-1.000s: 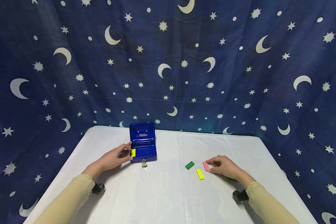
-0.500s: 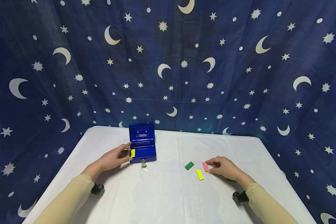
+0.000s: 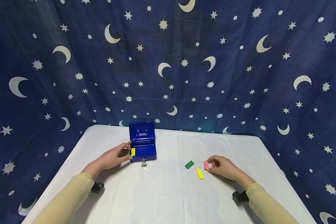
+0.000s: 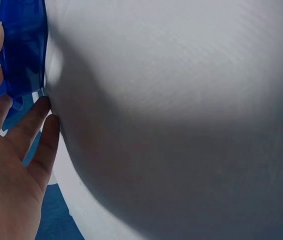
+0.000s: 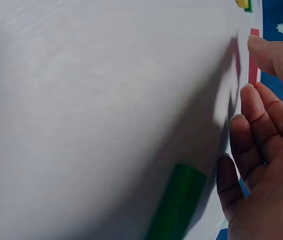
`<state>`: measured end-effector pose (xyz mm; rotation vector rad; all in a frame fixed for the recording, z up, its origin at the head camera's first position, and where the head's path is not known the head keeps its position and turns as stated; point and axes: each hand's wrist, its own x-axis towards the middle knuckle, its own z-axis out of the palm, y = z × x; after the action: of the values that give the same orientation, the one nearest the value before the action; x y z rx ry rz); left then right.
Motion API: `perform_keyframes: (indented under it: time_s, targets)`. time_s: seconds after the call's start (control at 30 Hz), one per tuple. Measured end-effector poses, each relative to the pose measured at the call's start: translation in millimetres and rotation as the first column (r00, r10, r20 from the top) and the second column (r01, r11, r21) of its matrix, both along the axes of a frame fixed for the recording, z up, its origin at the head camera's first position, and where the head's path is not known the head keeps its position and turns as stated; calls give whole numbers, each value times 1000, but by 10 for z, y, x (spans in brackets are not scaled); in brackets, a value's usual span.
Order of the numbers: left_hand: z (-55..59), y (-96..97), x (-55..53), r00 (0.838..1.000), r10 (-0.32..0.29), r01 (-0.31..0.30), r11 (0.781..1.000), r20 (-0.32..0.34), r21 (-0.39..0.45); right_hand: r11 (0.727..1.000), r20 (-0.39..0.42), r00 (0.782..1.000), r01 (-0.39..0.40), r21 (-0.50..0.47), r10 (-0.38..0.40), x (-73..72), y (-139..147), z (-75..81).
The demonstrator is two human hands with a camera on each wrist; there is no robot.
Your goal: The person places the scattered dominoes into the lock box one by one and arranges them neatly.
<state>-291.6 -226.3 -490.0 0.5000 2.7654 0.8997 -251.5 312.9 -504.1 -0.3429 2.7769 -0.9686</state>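
A blue metal cash box (image 3: 148,153) stands with its lid raised at the left of the table. At its left wall my left hand (image 3: 113,156) holds the side, thumb near the front corner and forefinger near the back one. A yellow domino-like block (image 3: 133,152) shows inside the box by that wall. On the right, my right hand (image 3: 224,167) pinches a pink block (image 3: 206,165) between thumb and fingers; the same pink block (image 5: 253,62) shows edge-on in the right wrist view. Beside it lie a yellow block (image 3: 200,174) and a green block (image 3: 189,165).
Keys (image 3: 145,168) hang from the lock at the box's front. Another green block (image 5: 176,205) lies under the right wrist, mostly hidden in the head view. A white cloth covers the table (image 3: 162,193); a dark blue star-and-moon curtain (image 3: 182,84) stands behind it.
The pink block has turned in the right hand and shifted slightly right, away from the loose yellow block. The left hand and the cash box stay in place.
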Motion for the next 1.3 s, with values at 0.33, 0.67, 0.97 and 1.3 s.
perform_keyframes:
  time_s: [0.33, 0.67, 0.97, 1.3]
  targets:
    - [16, 0, 6, 1000, -11, 10, 999, -29, -31, 994, -14, 1000, 23, -111, -25, -93, -61, 224]
    - [14, -8, 6, 1000, -13, 12, 1000, -10, -9, 991, -99, 995, -34, -132, 21, -163, -268, 446]
    - [29, -2, 15, 1000, -10, 10, 1000, -4, -3, 988, -123, 991, -70, -138, 53, -251, -453, 541]
    - [28, 1, 17, 1000, -7, 7, 1000, 5, 5, 981, -120, 989, -101, -166, 81, -303, -678, 636]
